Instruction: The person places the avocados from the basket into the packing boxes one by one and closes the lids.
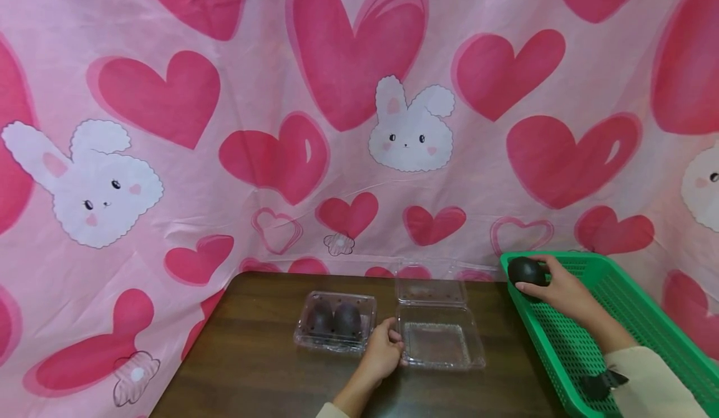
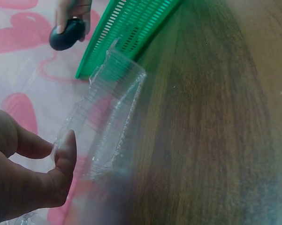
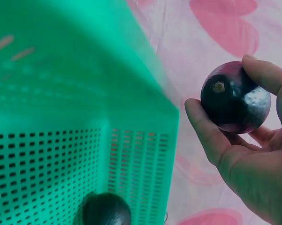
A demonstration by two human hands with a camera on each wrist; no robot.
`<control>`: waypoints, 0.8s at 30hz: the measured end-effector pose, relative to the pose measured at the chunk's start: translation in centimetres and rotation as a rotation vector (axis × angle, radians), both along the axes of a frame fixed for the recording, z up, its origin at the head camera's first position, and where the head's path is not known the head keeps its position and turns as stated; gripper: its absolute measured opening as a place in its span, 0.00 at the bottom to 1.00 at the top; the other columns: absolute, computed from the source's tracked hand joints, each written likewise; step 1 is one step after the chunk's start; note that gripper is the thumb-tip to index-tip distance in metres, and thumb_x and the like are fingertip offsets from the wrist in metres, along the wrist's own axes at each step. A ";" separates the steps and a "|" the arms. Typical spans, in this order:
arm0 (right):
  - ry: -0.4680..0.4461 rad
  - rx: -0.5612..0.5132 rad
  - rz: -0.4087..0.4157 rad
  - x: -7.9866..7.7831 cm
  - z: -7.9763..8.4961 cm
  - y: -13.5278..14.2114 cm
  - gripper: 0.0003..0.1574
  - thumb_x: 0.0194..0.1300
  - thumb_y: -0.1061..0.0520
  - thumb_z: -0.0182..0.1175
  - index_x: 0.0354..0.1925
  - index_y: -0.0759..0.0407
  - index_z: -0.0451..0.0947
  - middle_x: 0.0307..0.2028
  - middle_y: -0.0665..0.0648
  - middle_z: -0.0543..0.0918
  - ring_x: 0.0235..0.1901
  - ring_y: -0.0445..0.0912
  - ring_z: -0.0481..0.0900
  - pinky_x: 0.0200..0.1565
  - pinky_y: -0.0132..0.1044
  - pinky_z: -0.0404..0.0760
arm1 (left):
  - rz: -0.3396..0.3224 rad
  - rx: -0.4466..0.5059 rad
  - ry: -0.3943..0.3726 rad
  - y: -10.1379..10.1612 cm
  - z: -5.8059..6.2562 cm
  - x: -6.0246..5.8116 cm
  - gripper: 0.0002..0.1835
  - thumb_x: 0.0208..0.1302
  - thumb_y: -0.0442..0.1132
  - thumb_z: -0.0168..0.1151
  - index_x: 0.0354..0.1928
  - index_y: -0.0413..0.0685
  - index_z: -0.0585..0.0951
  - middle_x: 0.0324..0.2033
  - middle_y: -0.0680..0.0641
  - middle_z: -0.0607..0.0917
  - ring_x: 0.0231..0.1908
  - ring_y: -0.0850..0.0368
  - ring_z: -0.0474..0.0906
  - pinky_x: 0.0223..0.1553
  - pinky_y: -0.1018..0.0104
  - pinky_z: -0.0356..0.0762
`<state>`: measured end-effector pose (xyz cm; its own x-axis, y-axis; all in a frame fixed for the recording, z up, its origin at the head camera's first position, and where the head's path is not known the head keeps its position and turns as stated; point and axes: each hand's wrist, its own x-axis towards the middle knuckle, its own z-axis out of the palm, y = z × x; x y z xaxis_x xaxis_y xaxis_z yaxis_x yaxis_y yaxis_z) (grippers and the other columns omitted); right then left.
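Observation:
My right hand point(image 1: 556, 284) grips a dark purple passion fruit point(image 3: 234, 98) between thumb and fingers, over the far left corner of the green basket point(image 1: 536, 334). A round stem scar shows on its skin in the right wrist view. With thumb and fingers, my left hand point(image 1: 384, 349) pinches the left edge of a clear plastic clamshell box point(image 1: 440, 343). That box lies with its lid raised at the back and nothing inside. Left of it, a second clamshell box point(image 1: 303, 337) has its lid down over two dark fruits point(image 1: 347, 319).
Another dark fruit point(image 3: 108, 211) lies in the basket, which stands at the right on the brown wooden table point(image 1: 253, 355). A pink cloth point(image 1: 253, 62) with hearts and rabbits hangs behind the table.

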<state>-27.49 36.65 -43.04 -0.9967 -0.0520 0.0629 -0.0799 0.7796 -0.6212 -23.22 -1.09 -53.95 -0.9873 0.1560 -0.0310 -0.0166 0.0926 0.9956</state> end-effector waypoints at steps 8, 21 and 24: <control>0.005 0.004 0.032 0.6 0.4 -2.7 0.56 0.68 0.39 0.67 0.72 0.71 0.52 0.61 0.81 0.69 0.51 0.71 0.77 0.39 0.56 0.87 | 0.002 0.004 0.000 0.0 0.1 0.0 0.32 0.59 0.14 0.54 0.69 0.21 0.65 0.36 0.42 0.77 0.23 0.59 0.74 0.24 0.61 0.87; 0.003 -0.028 0.106 0.7 -0.5 -7.2 0.52 0.66 0.41 0.70 0.70 0.69 0.57 0.59 0.78 0.75 0.51 0.67 0.80 0.39 0.52 0.87 | 0.009 -0.010 0.013 0.1 0.1 0.0 0.31 0.60 0.15 0.54 0.68 0.21 0.66 0.36 0.41 0.77 0.22 0.58 0.75 0.24 0.59 0.88; 0.003 -0.052 0.123 0.8 -0.8 -8.4 0.51 0.66 0.41 0.70 0.70 0.69 0.58 0.58 0.76 0.76 0.50 0.63 0.81 0.40 0.51 0.87 | 0.011 -0.015 0.019 0.1 0.0 0.0 0.31 0.60 0.15 0.54 0.68 0.21 0.66 0.36 0.41 0.77 0.23 0.59 0.75 0.24 0.61 0.87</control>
<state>-26.67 28.28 -43.82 -0.9828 -0.1701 0.0715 -0.1745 0.7307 -0.6600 -23.19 -0.99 -53.93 -0.9893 0.1448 -0.0149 0.0008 0.1073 0.9942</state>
